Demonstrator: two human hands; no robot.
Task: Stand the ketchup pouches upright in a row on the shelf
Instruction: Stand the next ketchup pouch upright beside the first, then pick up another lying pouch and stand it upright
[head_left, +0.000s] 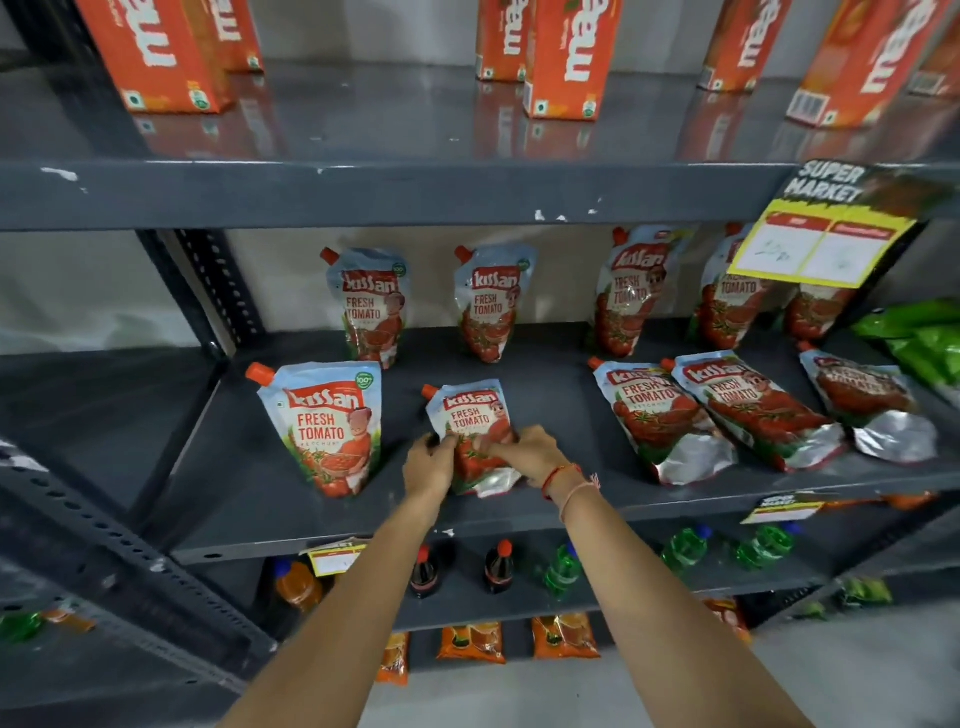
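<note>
A red-and-white ketchup pouch (471, 415) with an orange spout lies tilted back on the grey middle shelf (545, 514). My left hand (430, 462) and my right hand (530, 453) both grip its lower half. To its left a larger pouch (327, 426) stands upright near the front. Two pouches (371, 306) (491, 301) stand at the back, and several more (631, 291) stand at the back right. Three pouches (654, 415) (753, 405) (867, 395) lie flat on the right with their silver bottoms toward me.
Orange juice cartons (566, 57) stand on the shelf above. A yellow price tag (821, 244) hangs from that shelf's edge at right. Green packets (919, 332) sit at the far right. Drink bottles (498, 566) fill the shelf below. A perforated upright (218, 291) borders the left.
</note>
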